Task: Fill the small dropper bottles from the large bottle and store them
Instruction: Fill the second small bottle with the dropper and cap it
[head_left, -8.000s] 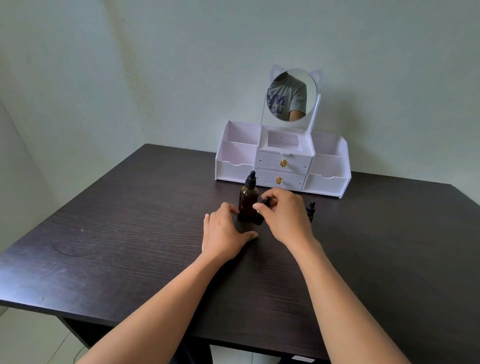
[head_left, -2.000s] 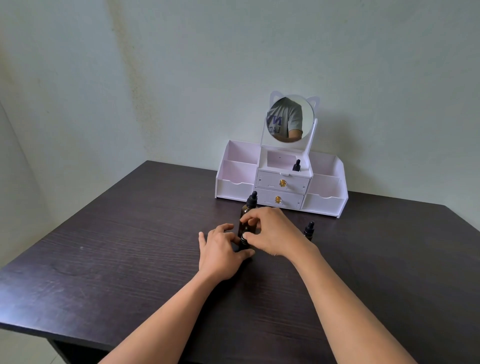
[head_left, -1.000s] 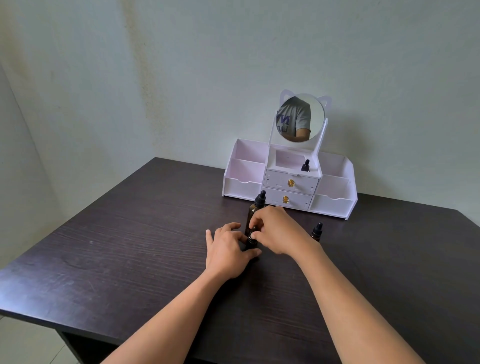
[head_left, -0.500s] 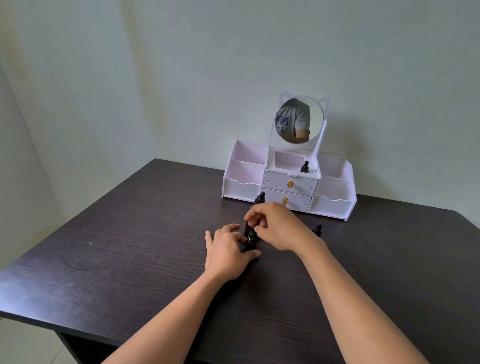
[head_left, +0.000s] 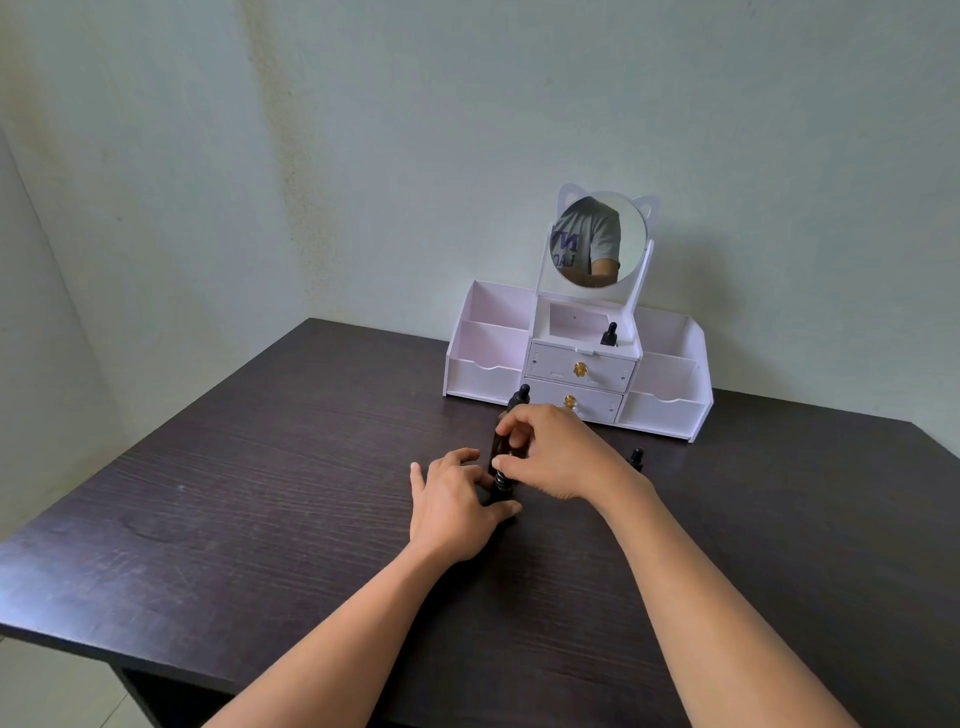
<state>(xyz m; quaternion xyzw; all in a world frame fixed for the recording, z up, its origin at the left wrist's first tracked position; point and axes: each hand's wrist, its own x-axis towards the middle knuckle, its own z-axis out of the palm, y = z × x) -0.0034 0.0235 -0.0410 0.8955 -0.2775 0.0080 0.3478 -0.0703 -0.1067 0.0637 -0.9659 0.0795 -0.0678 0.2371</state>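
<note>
A white plastic drawer organiser (head_left: 488, 374) stood at the back of the dark wooden worktop (head_left: 260, 493), with a round cat-eared mirror (head_left: 597, 241) atop its middle. A small dark glass dropper bottle (head_left: 609, 335) stood in its top middle compartment, rightward. Before the drawers stood a large amber glass bottle (head_left: 519, 397). Just before that, a second small dropper bottle (head_left: 501, 486) stood between the left hand (head_left: 452, 512) and right hand (head_left: 556, 457). A third small dropper bottle (head_left: 636, 460) stood right of them.

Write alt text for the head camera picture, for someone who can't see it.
The left hand holds a small dropper bottle on a dark table while the right hand pinches its cap. The large bottle stands behind them; another small bottle sits in the white mirrored organizer.
</note>
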